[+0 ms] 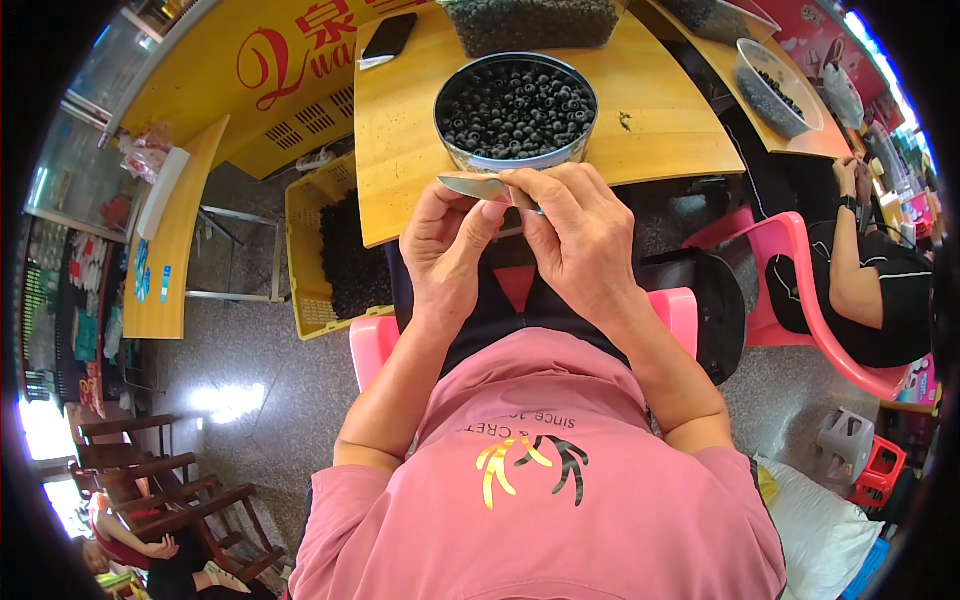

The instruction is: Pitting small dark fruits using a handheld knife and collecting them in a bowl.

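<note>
Both hands up at the near edge of the yellow wooden table [420, 130]. Left hand [445, 250] pinches a short metal blade [472, 185], tip pointing left. Right hand [580, 235] closed, fingertips meeting the left's at the blade's base; probably gripping something small there, too hidden to tell what. Round metal bowl [515, 110] of small dark round pieces just beyond the hands. Yellow crate [305, 250] of the same dark stuff on the floor left. Black phone [388, 36] on the far table edge.
</note>
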The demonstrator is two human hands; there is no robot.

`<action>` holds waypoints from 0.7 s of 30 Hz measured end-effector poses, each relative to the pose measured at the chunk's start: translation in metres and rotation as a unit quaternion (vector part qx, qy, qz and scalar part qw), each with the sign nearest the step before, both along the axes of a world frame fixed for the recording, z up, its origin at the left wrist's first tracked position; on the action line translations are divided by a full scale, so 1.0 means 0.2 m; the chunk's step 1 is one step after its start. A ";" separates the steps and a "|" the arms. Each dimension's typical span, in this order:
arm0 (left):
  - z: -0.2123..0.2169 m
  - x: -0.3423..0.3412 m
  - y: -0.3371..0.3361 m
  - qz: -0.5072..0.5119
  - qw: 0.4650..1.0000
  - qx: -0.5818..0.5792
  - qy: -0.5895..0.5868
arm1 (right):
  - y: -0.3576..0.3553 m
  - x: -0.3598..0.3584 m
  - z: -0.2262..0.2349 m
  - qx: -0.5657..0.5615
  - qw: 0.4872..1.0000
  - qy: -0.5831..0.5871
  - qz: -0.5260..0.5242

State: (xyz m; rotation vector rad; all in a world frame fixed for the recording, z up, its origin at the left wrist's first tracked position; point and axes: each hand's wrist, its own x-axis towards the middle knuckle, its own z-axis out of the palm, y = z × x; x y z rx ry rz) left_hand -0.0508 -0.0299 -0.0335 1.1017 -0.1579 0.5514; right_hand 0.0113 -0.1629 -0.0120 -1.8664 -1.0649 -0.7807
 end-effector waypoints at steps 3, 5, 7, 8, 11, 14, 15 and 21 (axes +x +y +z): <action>-0.01 0.01 0.01 -0.004 1.000 0.015 -0.003 | 0.00 0.00 -0.01 0.002 1.000 0.005 -0.001; 0.00 0.01 0.00 -0.006 1.000 0.014 -0.019 | 0.00 0.01 -0.01 0.011 1.000 -0.006 -0.003; 0.01 0.01 0.00 -0.006 0.999 0.025 -0.018 | 0.00 0.01 -0.01 0.015 1.000 -0.008 -0.001; 0.01 0.01 0.01 -0.006 0.999 0.037 -0.017 | 0.00 0.01 -0.01 0.019 1.000 -0.009 0.001; 0.01 0.02 0.02 -0.004 0.999 0.041 -0.027 | -0.01 0.02 0.00 0.009 1.000 -0.006 0.017; 0.00 -0.01 0.03 -0.030 0.998 0.058 -0.013 | -0.02 0.09 -0.05 -0.018 0.998 0.016 -0.059; 0.01 -0.02 0.03 -0.030 0.998 0.058 -0.011 | -0.02 0.09 -0.06 -0.019 0.996 0.052 -0.066; 0.01 -0.01 -0.01 0.035 0.996 0.078 -0.033 | -0.01 -0.07 0.02 0.163 0.861 0.451 0.170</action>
